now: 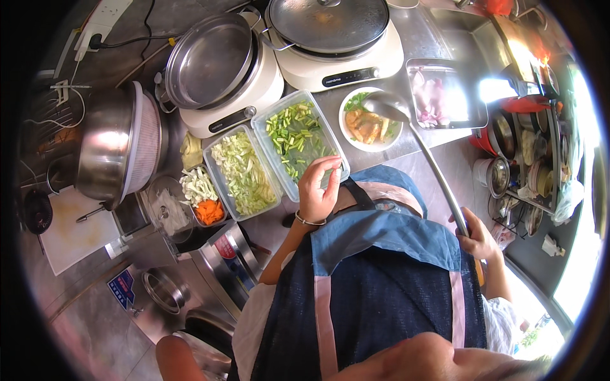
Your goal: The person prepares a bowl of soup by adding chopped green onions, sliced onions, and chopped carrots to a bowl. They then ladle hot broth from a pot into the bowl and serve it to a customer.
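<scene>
In my right hand point(479, 238) is the handle of a long metal ladle point(436, 164). Its bowl end hangs over the right rim of a white bowl point(344, 125) of soup with chopped greens and pale orange-brown pieces. My left hand point(320, 188), wearing a bracelet, hovers at the near right corner of a clear plastic container point(281, 174) of chopped green stalks point(295, 128). Its thumb and fingers are curled a little apart, with nothing visible between them. Left of that stands a second container point(209, 164) of shredded cabbage point(243, 171).
Two white electric cookers point(276, 90) stand behind, one under a lidded pan point(329, 24), one under an uncovered pan point(209, 62). Right of the bowl sits a metal tray point(469, 125) with cut onion. Shredded carrot point(209, 211) and a large steel basin point(105, 143) are leftward.
</scene>
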`<state>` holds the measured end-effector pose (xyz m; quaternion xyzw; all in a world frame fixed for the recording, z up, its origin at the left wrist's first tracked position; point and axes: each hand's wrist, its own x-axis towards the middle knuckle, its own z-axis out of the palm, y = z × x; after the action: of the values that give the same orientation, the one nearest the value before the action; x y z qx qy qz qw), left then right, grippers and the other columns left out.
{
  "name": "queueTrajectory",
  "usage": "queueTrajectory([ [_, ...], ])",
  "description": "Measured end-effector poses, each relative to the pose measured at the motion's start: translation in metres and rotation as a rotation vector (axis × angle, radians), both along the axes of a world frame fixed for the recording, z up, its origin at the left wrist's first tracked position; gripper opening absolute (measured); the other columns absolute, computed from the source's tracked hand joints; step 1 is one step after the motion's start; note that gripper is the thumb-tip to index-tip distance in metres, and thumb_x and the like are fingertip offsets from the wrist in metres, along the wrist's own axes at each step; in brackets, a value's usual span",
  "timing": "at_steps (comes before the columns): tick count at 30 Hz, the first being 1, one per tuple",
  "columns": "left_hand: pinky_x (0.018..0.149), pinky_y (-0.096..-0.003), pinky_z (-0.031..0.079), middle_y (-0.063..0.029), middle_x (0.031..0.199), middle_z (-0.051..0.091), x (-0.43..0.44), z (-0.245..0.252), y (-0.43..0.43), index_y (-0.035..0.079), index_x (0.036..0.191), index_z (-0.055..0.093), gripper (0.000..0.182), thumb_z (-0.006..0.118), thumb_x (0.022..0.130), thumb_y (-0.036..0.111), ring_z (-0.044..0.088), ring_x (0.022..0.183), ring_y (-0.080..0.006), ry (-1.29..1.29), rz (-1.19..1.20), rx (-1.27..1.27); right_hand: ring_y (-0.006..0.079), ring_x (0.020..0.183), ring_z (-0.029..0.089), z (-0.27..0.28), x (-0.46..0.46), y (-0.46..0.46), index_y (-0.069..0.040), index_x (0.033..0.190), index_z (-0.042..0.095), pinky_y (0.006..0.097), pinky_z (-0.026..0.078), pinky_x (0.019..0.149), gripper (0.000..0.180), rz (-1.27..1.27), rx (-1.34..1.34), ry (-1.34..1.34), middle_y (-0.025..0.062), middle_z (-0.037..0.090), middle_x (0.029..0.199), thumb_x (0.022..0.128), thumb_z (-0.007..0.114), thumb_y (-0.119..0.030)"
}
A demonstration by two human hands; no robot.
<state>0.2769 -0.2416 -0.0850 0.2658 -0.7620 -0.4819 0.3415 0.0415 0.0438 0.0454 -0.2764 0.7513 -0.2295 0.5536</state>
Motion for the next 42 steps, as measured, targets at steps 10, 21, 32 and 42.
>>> queueTrajectory([
  [10, 0.085, -0.0345, 0.051, -0.0141, 0.105, 0.068, 0.004, -0.001, 0.0, -0.001, 0.102, 0.063, 0.014, 0.061, 0.088, -0.001, 0.066, 0.096, -0.029, 0.008, 0.031, 0.002, 0.0243, 0.05, 0.066, -0.003, -0.012, -0.006, 0.002, 0.116, 0.044, 0.0339, 0.049, 0.049, 0.041, 0.231, 0.068, 0.13, 0.015, 0.061, 0.058, 0.079, 0.06, -0.004],
  [21, 0.085, -0.0349, 0.051, -0.0139, 0.105, 0.068, 0.005, -0.003, 0.002, -0.001, 0.103, 0.063, 0.015, 0.061, 0.088, -0.001, 0.066, 0.096, -0.0289, -0.005, 0.031, 0.018, 0.0168, 0.046, 0.063, 0.005, -0.022, -0.011, 0.001, 0.112, 0.049, 0.0291, 0.048, 0.047, 0.036, 0.111, 0.163, -0.088, 0.0075, 0.058, 0.056, 0.077, 0.057, -0.003],
  [32, 0.085, -0.0354, 0.052, -0.0146, 0.105, 0.068, 0.0, -0.003, 0.005, -0.001, 0.102, 0.063, 0.014, 0.062, 0.088, 0.0, 0.066, 0.096, -0.0296, -0.004, 0.02, 0.017, 0.0174, 0.047, 0.063, 0.003, -0.024, -0.006, 0.001, 0.111, 0.048, 0.0288, 0.049, 0.046, 0.036, 0.122, 0.097, -0.09, 0.0079, 0.058, 0.055, 0.077, 0.056, -0.002],
  [42, 0.085, -0.0354, 0.051, -0.0145, 0.105, 0.068, 0.001, -0.004, 0.005, -0.001, 0.101, 0.063, 0.013, 0.062, 0.088, 0.0, 0.066, 0.096, -0.0293, -0.018, 0.023, 0.032, 0.0184, 0.047, 0.064, -0.004, -0.025, -0.004, 0.002, 0.11, 0.047, 0.0299, 0.051, 0.046, 0.035, 0.181, 0.138, -0.038, 0.0092, 0.06, 0.057, 0.077, 0.057, -0.004],
])
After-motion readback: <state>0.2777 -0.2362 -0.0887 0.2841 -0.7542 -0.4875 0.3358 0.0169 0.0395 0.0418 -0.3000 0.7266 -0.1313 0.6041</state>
